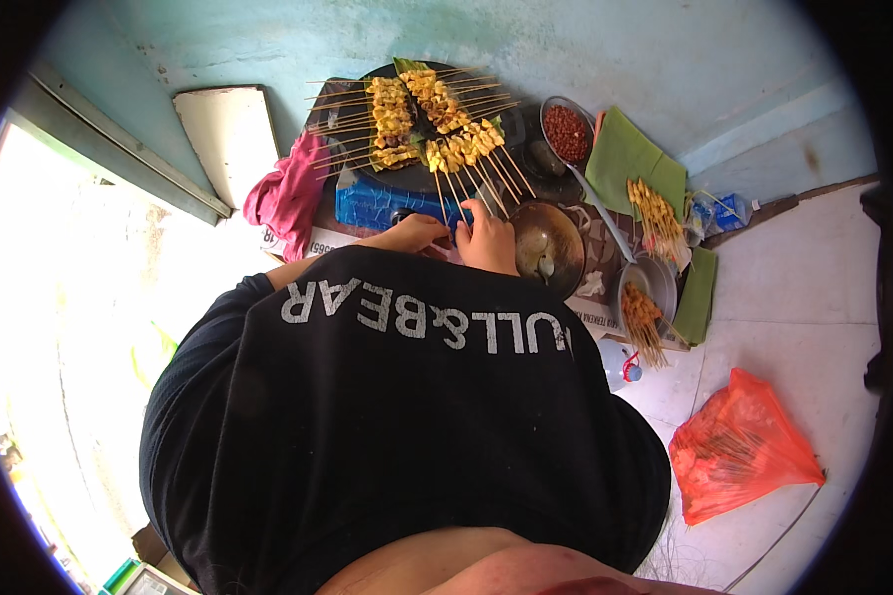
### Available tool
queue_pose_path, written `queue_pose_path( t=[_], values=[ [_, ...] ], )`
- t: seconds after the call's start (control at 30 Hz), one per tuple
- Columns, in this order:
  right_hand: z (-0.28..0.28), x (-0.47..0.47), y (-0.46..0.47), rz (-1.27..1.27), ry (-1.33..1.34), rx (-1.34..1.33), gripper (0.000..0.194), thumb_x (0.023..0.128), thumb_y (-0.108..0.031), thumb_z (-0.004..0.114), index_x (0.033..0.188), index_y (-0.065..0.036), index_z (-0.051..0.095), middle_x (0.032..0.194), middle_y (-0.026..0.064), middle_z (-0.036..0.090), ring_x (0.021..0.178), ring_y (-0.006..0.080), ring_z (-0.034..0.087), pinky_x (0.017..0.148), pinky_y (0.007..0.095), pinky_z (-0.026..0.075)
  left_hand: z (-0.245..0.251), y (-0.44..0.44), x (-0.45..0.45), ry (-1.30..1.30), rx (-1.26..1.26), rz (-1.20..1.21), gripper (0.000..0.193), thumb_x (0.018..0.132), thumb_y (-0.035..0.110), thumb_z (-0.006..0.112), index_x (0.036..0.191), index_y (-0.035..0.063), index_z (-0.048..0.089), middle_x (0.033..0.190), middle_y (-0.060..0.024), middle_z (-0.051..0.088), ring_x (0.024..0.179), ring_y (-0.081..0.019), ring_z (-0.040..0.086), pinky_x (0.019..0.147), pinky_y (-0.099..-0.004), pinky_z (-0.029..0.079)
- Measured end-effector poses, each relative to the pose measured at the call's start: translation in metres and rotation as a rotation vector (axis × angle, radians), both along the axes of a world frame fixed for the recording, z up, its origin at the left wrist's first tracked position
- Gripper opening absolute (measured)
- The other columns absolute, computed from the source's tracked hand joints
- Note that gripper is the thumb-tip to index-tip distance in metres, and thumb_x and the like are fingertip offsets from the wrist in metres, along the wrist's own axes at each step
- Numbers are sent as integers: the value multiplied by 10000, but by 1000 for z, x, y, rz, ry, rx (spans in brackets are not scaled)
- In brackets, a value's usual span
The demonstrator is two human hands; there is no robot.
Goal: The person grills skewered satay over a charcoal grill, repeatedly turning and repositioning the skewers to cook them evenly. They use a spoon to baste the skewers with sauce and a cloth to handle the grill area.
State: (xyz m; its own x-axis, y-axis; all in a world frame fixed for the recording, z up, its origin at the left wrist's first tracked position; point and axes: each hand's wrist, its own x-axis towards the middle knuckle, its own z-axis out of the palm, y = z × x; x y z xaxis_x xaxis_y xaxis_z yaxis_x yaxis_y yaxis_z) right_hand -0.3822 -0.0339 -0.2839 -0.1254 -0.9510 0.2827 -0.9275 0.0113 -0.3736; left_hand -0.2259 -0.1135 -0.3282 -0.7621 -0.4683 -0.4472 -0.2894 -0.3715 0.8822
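Meat skewers point(454, 149) lie around a round dark griddle point(351, 162) on a blue portable stove point(372, 201), their bamboo sticks pointing outward. My right hand point(485, 239) is at the ends of the front sticks, with its index finger raised near them. Just left of it, my left hand point(423, 233) is close to the end of one stick, its fingers bent. Whether either hand grips a stick cannot be told. Beside my right hand stands a brown bowl point(565, 245) with a spoon point(545, 266) in it.
On the right are a bowl of red peanuts point(565, 132), banana leaves point(625, 160), bundled skewers point(656, 212) and a metal pot point(666, 282) holding more skewers. A pink cloth point(286, 197) lies left of the stove. A red plastic bag point(744, 450) sits on the floor tiles, and a plastic bottle point(616, 364) is nearer.
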Motion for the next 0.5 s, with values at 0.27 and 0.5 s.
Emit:
queue_pose_path(
  t=[0.27, 0.5],
  values=[
    [25, -14, 6, -89, -250, 92, 292, 847, -313, 631, 1028, -108, 529, 627, 59, 600, 627, 297, 615, 617, 439, 449, 27, -5, 14, -185, 103, -137, 356, 933, 315, 546, 1151, 34, 556, 1099, -101, 622, 806, -180, 633, 638, -281, 526],
    [28, -21, 4, -122, -347, 71, 238, 836, -193, 643, 1020, -93, 529, 647, 65, 596, 618, 288, 604, 585, 417, 451, 94, -63, 109, 195, -187, -386, 323, 949, 278, 495, 1124, 22, 587, 979, -114, 673, 880, -220, 677, 719, -302, 569]
  ],
)
